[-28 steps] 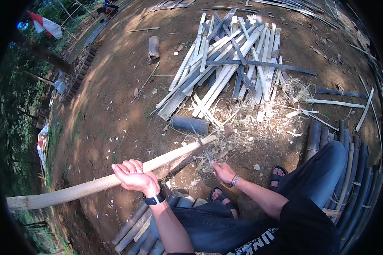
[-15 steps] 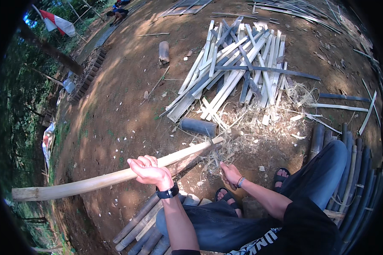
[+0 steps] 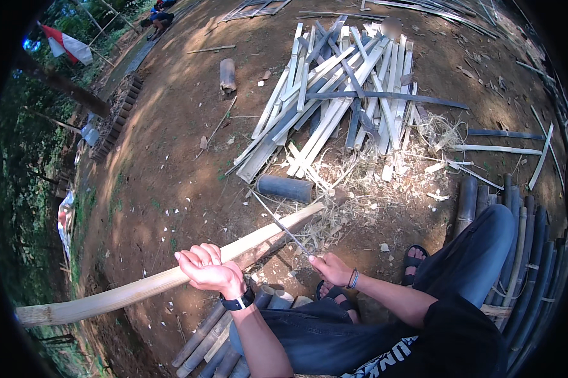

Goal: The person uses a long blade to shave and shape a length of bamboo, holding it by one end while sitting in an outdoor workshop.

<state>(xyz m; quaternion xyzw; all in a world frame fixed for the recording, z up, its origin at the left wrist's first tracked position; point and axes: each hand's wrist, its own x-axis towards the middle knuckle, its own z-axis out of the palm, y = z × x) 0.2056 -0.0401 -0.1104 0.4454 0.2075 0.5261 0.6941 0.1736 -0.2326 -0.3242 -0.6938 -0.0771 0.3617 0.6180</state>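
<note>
A pale split bamboo [image 3: 133, 286] slants across the near left, the left hand [image 3: 211, 269] curling its fingers against it; the right hand [image 3: 334, 269] clenches a knife [image 3: 286, 231], perhaps touching the bamboo. Farther off, bamboo slats [image 3: 334, 126] lie heaped.

The right hand [image 3: 336, 269] swings the knife [image 3: 289, 233] back up: blurred and low beside the pale bamboo strip [image 3: 252, 242] a moment ago, its blade now lies across it, farther from the tip than at first.
</note>
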